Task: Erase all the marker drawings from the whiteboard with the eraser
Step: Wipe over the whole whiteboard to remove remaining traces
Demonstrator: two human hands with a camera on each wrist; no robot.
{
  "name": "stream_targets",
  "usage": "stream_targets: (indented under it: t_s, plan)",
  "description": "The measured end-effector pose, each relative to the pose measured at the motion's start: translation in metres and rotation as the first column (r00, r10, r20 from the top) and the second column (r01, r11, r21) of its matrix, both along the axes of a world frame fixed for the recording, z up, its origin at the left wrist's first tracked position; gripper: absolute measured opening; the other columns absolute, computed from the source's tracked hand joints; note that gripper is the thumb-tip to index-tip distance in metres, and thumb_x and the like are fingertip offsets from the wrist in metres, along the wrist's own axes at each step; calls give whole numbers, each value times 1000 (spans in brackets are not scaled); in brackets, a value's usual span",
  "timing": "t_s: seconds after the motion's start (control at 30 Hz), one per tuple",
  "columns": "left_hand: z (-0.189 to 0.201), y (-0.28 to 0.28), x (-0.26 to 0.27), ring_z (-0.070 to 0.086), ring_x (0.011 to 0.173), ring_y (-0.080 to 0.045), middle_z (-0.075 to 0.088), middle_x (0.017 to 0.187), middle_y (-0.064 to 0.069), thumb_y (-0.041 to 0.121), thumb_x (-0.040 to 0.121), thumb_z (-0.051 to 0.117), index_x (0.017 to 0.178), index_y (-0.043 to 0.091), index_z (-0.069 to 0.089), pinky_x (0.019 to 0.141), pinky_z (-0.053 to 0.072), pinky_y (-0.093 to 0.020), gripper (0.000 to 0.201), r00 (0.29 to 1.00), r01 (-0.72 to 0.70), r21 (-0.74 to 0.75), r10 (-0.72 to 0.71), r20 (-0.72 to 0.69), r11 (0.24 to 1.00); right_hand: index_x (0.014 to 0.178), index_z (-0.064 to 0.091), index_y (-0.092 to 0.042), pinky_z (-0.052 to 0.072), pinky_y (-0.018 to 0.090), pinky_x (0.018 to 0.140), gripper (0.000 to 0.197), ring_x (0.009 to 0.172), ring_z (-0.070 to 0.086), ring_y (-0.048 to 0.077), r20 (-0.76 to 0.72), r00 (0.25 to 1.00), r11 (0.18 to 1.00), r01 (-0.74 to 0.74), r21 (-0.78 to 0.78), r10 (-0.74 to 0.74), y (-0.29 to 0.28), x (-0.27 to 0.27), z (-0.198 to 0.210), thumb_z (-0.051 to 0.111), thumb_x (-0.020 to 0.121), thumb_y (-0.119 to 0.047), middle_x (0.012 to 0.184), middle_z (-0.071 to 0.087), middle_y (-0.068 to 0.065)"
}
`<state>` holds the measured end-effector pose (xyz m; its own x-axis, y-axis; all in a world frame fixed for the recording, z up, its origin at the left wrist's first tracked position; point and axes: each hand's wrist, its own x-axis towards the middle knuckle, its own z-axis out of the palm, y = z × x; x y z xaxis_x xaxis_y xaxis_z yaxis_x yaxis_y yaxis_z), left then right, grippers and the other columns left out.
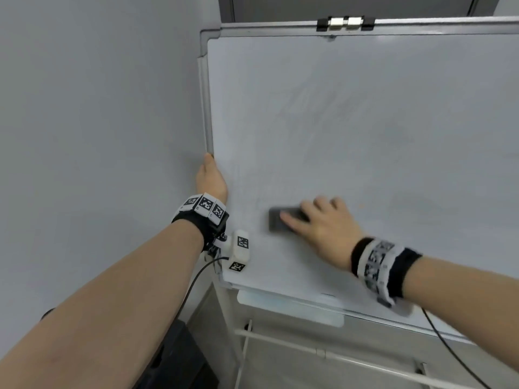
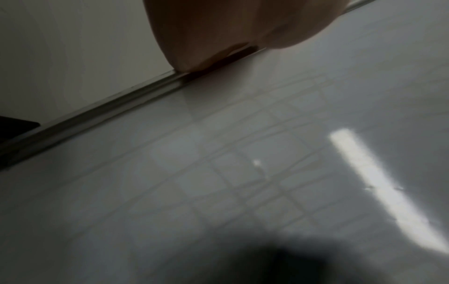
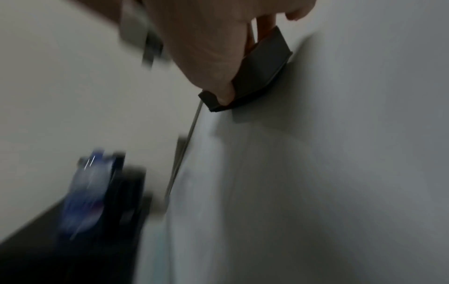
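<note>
The dark eraser, gripped by the right hand, should be pressed flat on the whiteboard, whose frame is clasped by the left hand.

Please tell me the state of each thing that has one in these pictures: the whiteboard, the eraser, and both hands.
whiteboard: upright on its stand; no clear drawings, only faint grey smears.
eraser: pressed flat against the board's lower left part, blurred by motion.
right hand: grips the eraser, thumb on one side, fingers on the other.
left hand: holds the board's left frame edge; fingers hidden behind it.
</note>
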<state>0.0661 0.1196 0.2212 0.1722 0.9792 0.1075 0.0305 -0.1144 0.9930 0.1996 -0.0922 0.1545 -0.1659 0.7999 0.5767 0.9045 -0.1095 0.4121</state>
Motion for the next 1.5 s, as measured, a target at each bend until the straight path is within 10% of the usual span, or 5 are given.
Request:
stream_targets:
  t_s: [0.17, 0.47, 0.77, 1.03, 1.5]
  plan:
    - [-3, 3, 2, 50, 125, -25, 57, 135, -11, 39, 104, 26, 130, 5, 57, 94, 34, -22, 53, 999, 48, -17, -48, 14, 999, 138, 52, -26, 25, 39, 68, 51, 89, 44, 33, -165, 983, 940, 130, 316, -80, 53, 1, 121, 57, 88, -25, 105, 51, 14]
    - [-1, 2, 1, 41, 137, -24, 48, 145, -7, 41, 103, 19, 140, 11, 49, 116, 27, -35, 56, 994, 102, 5, -102, -37, 995, 125, 61, -29, 37, 40, 75, 49, 89, 49, 29, 50, 996, 965, -58, -255, 73, 29, -38, -88, 54, 77, -23, 106, 55, 8]
    - [-3, 2, -5, 36, 140, -24, 41, 151, -7, 46, 103, 18, 145, 14, 43, 117, 23, -34, 59, 992, 91, -18, -93, -86, 996, 136, 55, -21, 25, 38, 66, 50, 87, 47, 35, -158, 986, 921, 104, 375, -47, 84, -12, 146, 60, 86, -25, 100, 51, 20]
    - [0, 7, -2, 39, 137, -31, 43, 148, -13, 43, 104, 15, 143, 9, 41, 115, 28, -40, 58, 980, 84, -14, -86, -177, 996, 125, 62, -30, 39, 41, 75, 66, 88, 51, 31, 37, 999, 935, 27, -353, -15, -20, -14, -115, 78, 62, -21, 109, 49, 5]
    - [0, 6, 12, 40, 136, -27, 44, 148, -13, 41, 105, 18, 142, 8, 45, 103, 29, -24, 56, 980, -80, -4, 78, -182, 997, 127, 61, -30, 39, 40, 73, 56, 90, 45, 29, 3, 1000, 979, 8, -204, -8, -34, 9, -68, 48, 76, -10, 111, 57, 9]
